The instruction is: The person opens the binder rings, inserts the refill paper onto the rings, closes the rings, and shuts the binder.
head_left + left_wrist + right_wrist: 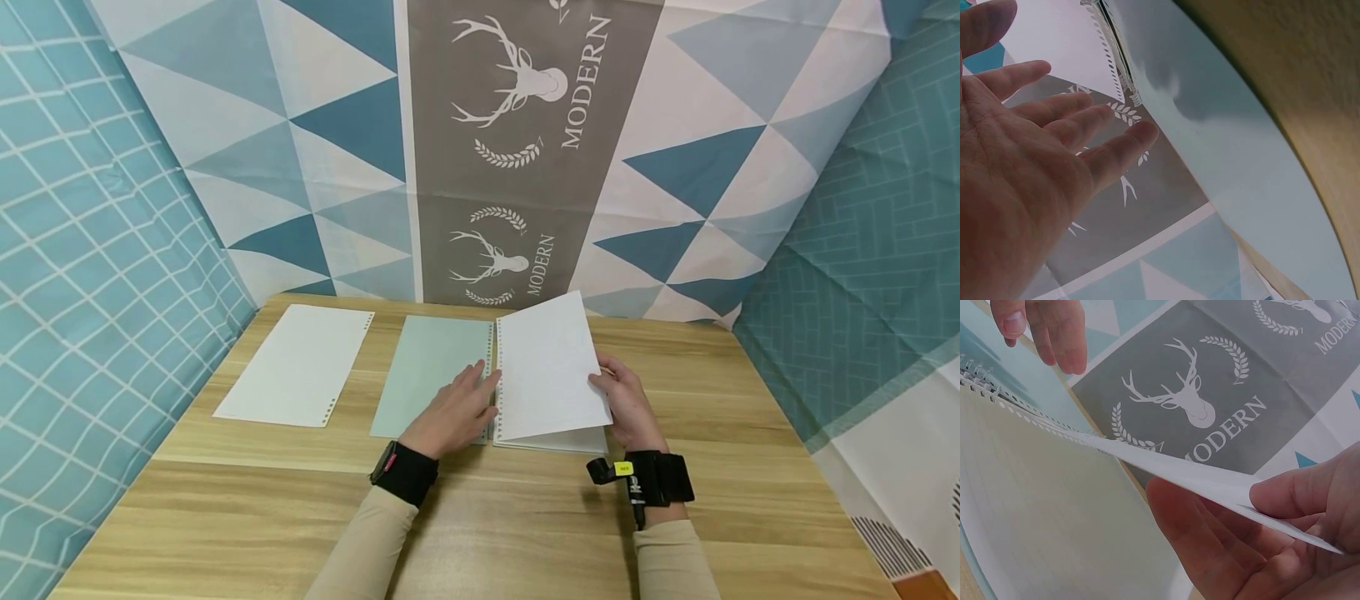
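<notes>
A loose-leaf notebook lies spread on the table, its pale green cover (pixel 427 358) to the left of the ring binding (pixel 975 375). One or more white hole-punched sheets (pixel 551 367) stand lifted at the right, tilted over the page (pixel 588 439) beneath. My right hand (pixel 630 404) pinches their outer edge between thumb and fingers; how many sheets it holds, I cannot tell. My left hand (pixel 457 412) hovers over the cover beside the binding, fingers extended and holding nothing. In the left wrist view its palm and spread fingers show, apart from the cover.
Another white sheet (pixel 300 367) with holes along its right edge lies at the left on the wooden table (pixel 517 525). Behind the table hangs a patterned cloth (pixel 510 183) with deer heads and triangles. Blue checked cloth (pixel 90 225) borders the left side.
</notes>
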`<state>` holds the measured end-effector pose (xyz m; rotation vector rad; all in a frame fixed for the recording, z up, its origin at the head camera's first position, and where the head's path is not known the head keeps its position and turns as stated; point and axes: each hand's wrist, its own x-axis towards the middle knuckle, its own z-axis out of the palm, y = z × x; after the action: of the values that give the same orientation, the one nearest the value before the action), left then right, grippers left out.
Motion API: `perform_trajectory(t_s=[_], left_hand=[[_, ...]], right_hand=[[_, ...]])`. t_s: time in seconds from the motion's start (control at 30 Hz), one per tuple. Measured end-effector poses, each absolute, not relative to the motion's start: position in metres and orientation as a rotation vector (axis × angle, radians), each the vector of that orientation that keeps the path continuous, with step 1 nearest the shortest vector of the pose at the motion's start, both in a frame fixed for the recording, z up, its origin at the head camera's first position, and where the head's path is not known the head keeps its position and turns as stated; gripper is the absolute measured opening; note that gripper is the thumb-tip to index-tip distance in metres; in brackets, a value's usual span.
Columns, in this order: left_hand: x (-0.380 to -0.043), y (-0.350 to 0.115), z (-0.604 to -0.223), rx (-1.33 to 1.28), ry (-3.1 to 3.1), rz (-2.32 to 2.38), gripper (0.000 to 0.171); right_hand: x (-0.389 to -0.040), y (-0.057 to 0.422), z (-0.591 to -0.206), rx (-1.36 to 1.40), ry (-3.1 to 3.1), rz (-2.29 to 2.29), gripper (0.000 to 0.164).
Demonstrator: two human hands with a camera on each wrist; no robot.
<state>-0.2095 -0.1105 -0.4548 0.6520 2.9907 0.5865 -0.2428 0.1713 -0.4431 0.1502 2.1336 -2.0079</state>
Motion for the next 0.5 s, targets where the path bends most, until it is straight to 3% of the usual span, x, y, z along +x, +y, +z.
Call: perform_trajectory(t_s=[0.5], left_hand=[[-0.2102,-0.1109,-0.4555,0.635,2.962,0.596,0.06]], right_hand=[[-0.2437,0.1734,-0.4458,0.163,2.129,-1.996,0.041]])
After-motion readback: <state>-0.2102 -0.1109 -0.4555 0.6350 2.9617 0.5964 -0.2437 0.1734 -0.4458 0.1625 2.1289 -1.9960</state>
